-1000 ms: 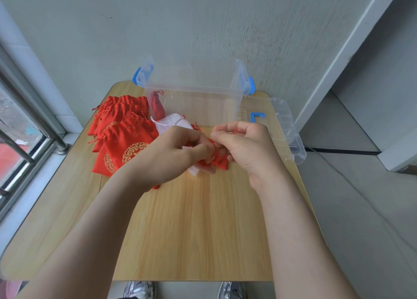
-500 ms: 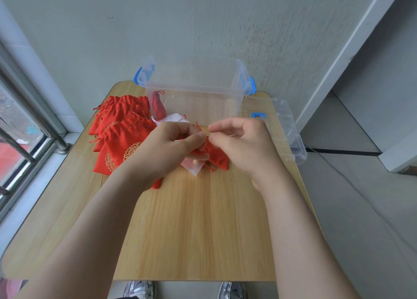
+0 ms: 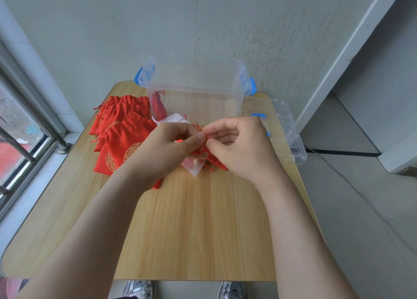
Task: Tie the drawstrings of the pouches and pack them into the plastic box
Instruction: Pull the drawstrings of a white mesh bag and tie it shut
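The left hand point(image 3: 167, 145) comes in from the lower left with its back turned up. Its thumb and forefinger pinch the gathered neck of a small red fabric pouch point(image 3: 215, 162), and one lower fingertip pokes out beneath. The right hand point(image 3: 239, 147) meets it fingertip to fingertip, rolled so the hollow of its palm shows, with its thumb and curled fingers pinching the thin red drawstring point(image 3: 199, 129) just above the left thumb. The pouch hangs under both hands, just above the light wooden surface point(image 3: 198, 219). The hands cover most of the pouch, and the fingers hide any knot in the cord. A sheer white pouch point(image 3: 191, 166) lies below the hands, with only its two ends showing. Left of the left hand is a pile of red pouches with gold print point(image 3: 121, 138), partly covered by the wrist. Beyond the hands stands the clear plastic box with blue latches point(image 3: 196, 91), which holds one red pouch point(image 3: 159, 109) dimly visible through its wall. The clear lid point(image 3: 288, 136) lies to the right of the right hand. A second ago the right hand sat knuckles-up over the pouch; now it has rolled open and both hands sit a little higher.
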A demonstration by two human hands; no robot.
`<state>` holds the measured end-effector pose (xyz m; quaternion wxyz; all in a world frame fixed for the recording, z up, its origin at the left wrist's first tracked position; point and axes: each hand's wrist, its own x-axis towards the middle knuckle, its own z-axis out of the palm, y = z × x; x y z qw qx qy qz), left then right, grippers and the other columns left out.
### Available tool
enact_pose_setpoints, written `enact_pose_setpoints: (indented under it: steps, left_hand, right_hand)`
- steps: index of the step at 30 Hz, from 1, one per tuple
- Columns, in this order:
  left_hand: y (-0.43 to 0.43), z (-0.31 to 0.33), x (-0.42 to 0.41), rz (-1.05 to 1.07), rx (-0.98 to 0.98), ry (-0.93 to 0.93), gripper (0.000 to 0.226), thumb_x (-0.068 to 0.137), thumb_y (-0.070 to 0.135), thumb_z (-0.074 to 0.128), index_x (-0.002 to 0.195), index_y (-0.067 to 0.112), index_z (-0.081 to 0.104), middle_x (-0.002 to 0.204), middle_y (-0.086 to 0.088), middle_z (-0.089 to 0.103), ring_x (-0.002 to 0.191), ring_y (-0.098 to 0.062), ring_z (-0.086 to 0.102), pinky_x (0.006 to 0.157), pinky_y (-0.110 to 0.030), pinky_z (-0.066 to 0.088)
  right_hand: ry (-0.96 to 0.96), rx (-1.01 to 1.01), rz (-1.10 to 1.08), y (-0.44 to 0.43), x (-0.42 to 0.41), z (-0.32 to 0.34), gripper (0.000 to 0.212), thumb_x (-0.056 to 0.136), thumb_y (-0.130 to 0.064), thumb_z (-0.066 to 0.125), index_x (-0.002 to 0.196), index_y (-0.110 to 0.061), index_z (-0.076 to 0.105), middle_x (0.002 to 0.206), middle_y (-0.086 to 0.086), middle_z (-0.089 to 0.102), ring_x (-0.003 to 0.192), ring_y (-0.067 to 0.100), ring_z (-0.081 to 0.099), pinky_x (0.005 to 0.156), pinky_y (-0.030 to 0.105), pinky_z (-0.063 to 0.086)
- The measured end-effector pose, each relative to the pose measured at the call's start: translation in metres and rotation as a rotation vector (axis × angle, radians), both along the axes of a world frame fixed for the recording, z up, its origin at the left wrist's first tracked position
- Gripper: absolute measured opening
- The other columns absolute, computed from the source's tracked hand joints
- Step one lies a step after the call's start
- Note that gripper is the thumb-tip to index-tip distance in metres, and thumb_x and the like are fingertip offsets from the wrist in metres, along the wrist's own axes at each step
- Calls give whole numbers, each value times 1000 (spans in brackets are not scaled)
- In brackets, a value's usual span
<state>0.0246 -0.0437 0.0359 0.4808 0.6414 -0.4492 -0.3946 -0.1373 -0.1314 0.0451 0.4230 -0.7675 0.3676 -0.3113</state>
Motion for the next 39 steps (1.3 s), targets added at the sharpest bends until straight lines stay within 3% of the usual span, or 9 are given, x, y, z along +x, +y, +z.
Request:
enact_pose_setpoints:
  steps: [8, 15, 20, 26, 28, 30, 33, 37, 39]
  left_hand:
    - [1, 2, 0, -41, 7, -9, 26, 107, 22, 62, 99, 2, 75, 96, -21, 79, 99, -22, 79, 101, -47, 59]
    - [2, 5, -2, -39, 44, -40, 26, 106, 21, 63, 98, 1, 77, 93, -9, 82, 95, -18, 80, 94, -36, 61]
    - [1, 5, -4, -19, 74, -18, 22, 104, 20, 66, 97, 3, 78, 91, -7, 82, 93, -17, 80, 96, -38, 61]
    - [3, 10, -7, 0, 58, -113, 7, 95, 15, 78, 97, 8, 78, 85, -3, 82, 85, -15, 80, 86, -32, 63]
    - [2, 9, -8, 10, 45, -134, 5, 99, 10, 72, 98, 6, 75, 82, -6, 81, 80, -23, 81, 84, -40, 65]
    - [0, 8, -10, 12, 32, -129, 7, 100, 7, 67, 99, 3, 72, 81, -10, 80, 76, -30, 80, 80, -48, 66]
    - [0, 10, -11, 15, -2, -202, 4, 99, 10, 68, 100, 7, 71, 85, -6, 79, 75, -24, 79, 69, -43, 66]
    - [1, 10, -10, 81, -96, -197, 19, 91, 16, 82, 102, 12, 68, 92, -1, 77, 70, -24, 78, 61, -38, 64]
    - [0, 7, -9, 156, -152, -223, 25, 86, 20, 89, 98, 14, 67, 83, -3, 76, 64, -26, 75, 61, -40, 64]
  right_hand:
    - [124, -148, 5, 2, 0, 6, 19, 83, -11, 89, 93, -26, 85, 76, -13, 77, 70, -5, 72, 64, 11, 56]
    - [235, -243, 18, 4, 0, 8, 20, 87, -10, 84, 91, -29, 85, 72, -11, 74, 71, 3, 71, 68, 25, 61]
    - [267, -301, 46, 5, 2, 1, 18, 90, -15, 78, 91, -32, 85, 71, -4, 74, 70, 17, 69, 64, 39, 60]
    - [279, -336, -36, 2, 3, -6, 16, 86, -16, 77, 83, -30, 84, 67, -6, 73, 70, 19, 68, 66, 34, 59]
    - [260, -264, -84, 3, 3, -5, 15, 86, -16, 79, 84, -30, 85, 70, -12, 74, 76, 14, 71, 71, 29, 59]
    - [188, -60, -93, 2, 1, -2, 12, 86, -16, 81, 82, -27, 84, 67, -11, 74, 69, 7, 72, 65, 26, 59]
    - [53, 321, -87, 1, -4, 3, 12, 91, -11, 79, 81, -18, 80, 62, -6, 71, 58, 6, 65, 55, 23, 50]
    - [-179, 739, -30, -3, -7, 5, 5, 95, -4, 72, 97, -1, 76, 73, 6, 64, 63, 14, 57, 62, 28, 47]
    - [-288, 891, 4, -5, -7, 5, 5, 96, -4, 70, 100, -2, 72, 74, 5, 62, 62, 13, 57, 62, 26, 46]
